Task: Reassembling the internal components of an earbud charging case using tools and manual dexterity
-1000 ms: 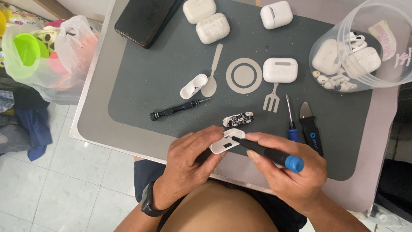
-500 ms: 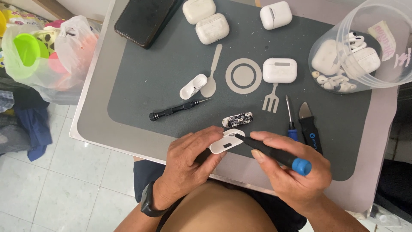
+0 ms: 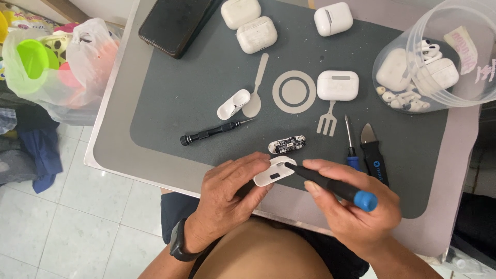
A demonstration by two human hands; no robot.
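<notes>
Both your hands are working at the counter (image 3: pixel 119 150) edge: your left hand (image 3: pixel 230 194) is gripping a white case shell (image 3: pixel 274 172), your right hand (image 3: pixel 351 214) is pressing a blue-capped screwdriver (image 3: pixel 330 187), seemingly, into it.

On the dark grey rectangular work mat (image 3: pixel 196 93) lie a black smartphone (image 3: pixel 173 23), four closed white plastic earbud cases (image 3: pixel 338 85), a slim black metal screwdriver (image 3: pixel 212 132) and a small exposed circuit board (image 3: pixel 287 144), beside a clear round plastic tub (image 3: pixel 467 77) of white earbuds.
</notes>
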